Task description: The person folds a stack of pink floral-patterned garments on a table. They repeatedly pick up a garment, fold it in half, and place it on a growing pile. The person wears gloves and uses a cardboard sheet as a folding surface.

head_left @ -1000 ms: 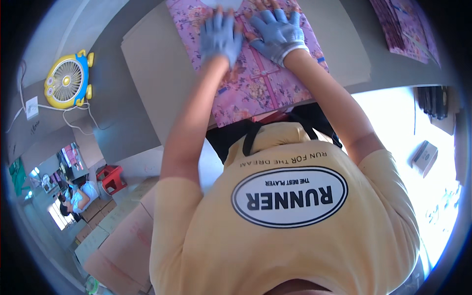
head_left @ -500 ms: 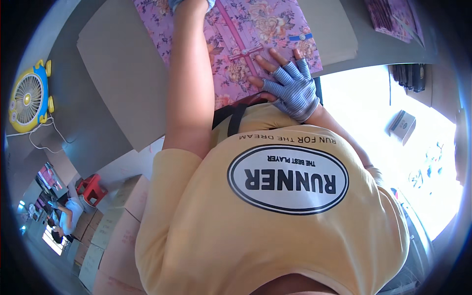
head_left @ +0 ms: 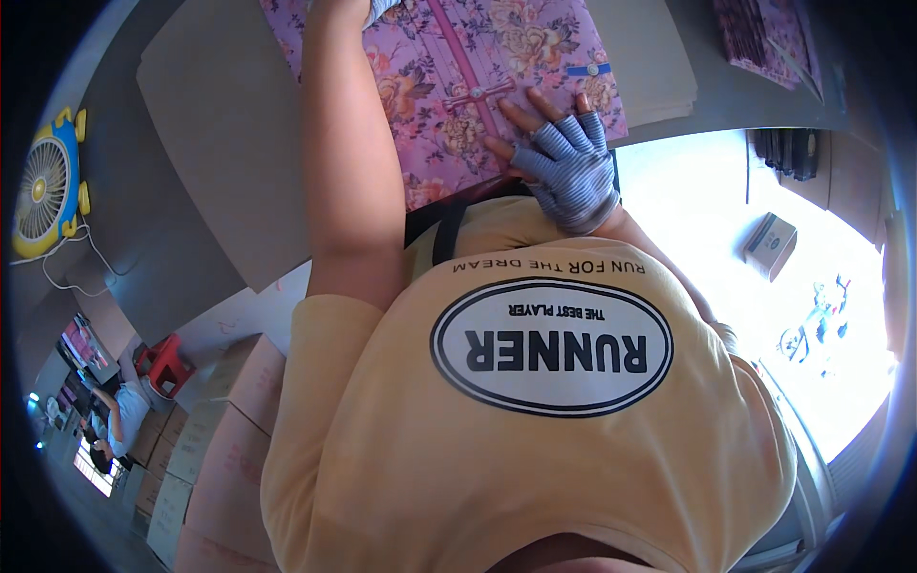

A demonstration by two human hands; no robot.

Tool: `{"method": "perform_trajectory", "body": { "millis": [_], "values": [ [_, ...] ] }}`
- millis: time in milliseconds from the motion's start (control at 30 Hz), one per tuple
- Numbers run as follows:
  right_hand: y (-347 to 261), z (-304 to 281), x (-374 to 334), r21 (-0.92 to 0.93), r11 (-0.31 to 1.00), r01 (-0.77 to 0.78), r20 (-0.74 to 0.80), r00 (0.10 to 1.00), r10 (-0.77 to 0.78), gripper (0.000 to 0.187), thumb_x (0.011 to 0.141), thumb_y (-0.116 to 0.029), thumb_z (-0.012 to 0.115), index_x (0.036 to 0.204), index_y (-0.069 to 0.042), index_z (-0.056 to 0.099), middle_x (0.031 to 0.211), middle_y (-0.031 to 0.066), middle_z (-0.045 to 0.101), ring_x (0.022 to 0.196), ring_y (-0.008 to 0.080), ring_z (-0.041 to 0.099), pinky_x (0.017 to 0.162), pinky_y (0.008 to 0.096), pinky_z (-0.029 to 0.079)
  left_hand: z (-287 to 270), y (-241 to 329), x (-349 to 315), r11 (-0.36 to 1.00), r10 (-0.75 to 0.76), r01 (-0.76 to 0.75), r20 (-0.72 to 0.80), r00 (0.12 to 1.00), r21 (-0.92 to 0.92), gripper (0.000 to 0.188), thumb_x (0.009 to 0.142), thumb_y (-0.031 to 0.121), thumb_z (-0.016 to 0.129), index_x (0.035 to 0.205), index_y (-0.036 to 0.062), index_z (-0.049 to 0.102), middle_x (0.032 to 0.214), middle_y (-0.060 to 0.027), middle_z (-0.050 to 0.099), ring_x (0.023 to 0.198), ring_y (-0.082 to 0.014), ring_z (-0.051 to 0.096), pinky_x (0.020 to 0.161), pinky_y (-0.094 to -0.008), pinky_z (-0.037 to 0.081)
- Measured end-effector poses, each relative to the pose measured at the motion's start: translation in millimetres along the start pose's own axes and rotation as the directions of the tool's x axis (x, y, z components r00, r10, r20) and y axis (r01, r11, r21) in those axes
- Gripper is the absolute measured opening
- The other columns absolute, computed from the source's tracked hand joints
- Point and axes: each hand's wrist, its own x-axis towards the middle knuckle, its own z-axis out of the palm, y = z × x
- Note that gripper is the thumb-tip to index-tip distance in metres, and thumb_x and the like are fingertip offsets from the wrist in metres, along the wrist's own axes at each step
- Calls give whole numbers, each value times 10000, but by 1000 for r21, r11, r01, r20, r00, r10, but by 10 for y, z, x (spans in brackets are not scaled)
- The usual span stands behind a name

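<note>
A pink-purple sheet with a flower pattern and a darker pink ribbon-and-bow design lies at the table's near edge. Near its right side is a small blue band with a round centre. My right hand, in a grey-blue striped fingerless glove, rests on the sheet's near right part with fingers spread. Bare forearm leads up the left side of the sheet to my left hand, also gloved. The upper edge of the picture cuts that hand off, so its fingers are hidden.
Large grey boards lie under and left of the sheet. More flowered pieces are stacked at the far right. On the left stands a yellow-blue fan with a cord. Cartons, a red stool and another person are at lower left.
My left forearm has shifted slightly left. My right hand stays spread on the sheet, its fingers barely moved. The whole view has shifted slightly.
</note>
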Motion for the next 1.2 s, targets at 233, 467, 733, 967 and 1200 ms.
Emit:
{"method": "perform_trajectory", "body": {
  "millis": [233,467,733,967,1200],
  "values": [
    [183,-8,-122,12,1000,-1,-32,999,2,349,753,-190,659,1089,-279,692,1257,-24,605,1243,200,502,1116,473,240,-54,3,-24,1000,-13,13,15,1000,2,1124,601,584,768,1492,177,215,1525,-277,104,1418,-433,73,1149,-450,170],
    [109,-182,59,109,989,102,-15,995,-101,243,765,-191,623,992,-191,709,1158,27,623,1119,230,559,1044,480,327,4,-22,14,1000,0,-1,36,999,24,1134,603,609,752,1496,178,201,1523,-278,111,1419,-426,86,1147,-450,176],
    [56,27,233,180,946,270,-44,963,-266,261,603,-200,677,864,-214,684,1023,-9,609,912,197,557,850,386,428,-12,75,-14,999,3,-4,30,1000,39,1197,565,625,773,1498,167,180,1522,-282,107,1417,-429,84,1137,-475,197],
    [123,48,205,148,941,303,-18,952,-304,328,570,-257,689,897,-245,690,1052,-20,607,964,199,555,877,431,409,41,90,60,998,36,-35,-23,999,52,1217,541,635,781,1495,168,187,1520,-283,112,1413,-440,89,1144,-473,175],
    [112,80,201,125,935,332,-43,943,-329,355,591,-295,673,937,-218,655,1043,17,579,912,223,542,814,412,409,84,84,83,997,26,-27,19,999,74,1259,529,619,797,1501,146,152,1524,-275,109,1422,-413,91,1148,-481,153]
  ]
}}
